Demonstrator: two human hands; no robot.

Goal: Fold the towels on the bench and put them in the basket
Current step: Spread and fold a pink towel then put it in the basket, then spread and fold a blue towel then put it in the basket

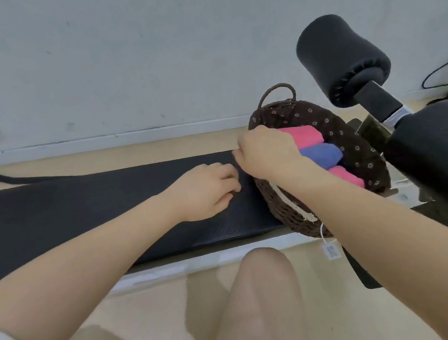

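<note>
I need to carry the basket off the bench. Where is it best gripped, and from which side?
Judging by its shape, take the basket by the looped handle standing up at its far rim, coming from above with fingers hooked through. That loop is free, while the right hand covers the near rim and three rolled towels fill the inside.

A: Where's the basket [286, 213]?

B: On the right end of the black tabletop [78, 207]. It's dark brown, woven, w/ a loop handle at the back and a brown flower-dot cloth inside. A white strip runs down its front side.

A: And the towels?

B: 3 in it, all rolled, lying side by side. Far one's a pink towel [304, 135], middle one's a blue towel [323, 156], near one's a 2nd pink towel [347, 177]. They touch each other.

A: Any towels on the tabletop?

B: Its top shows only black.
</note>
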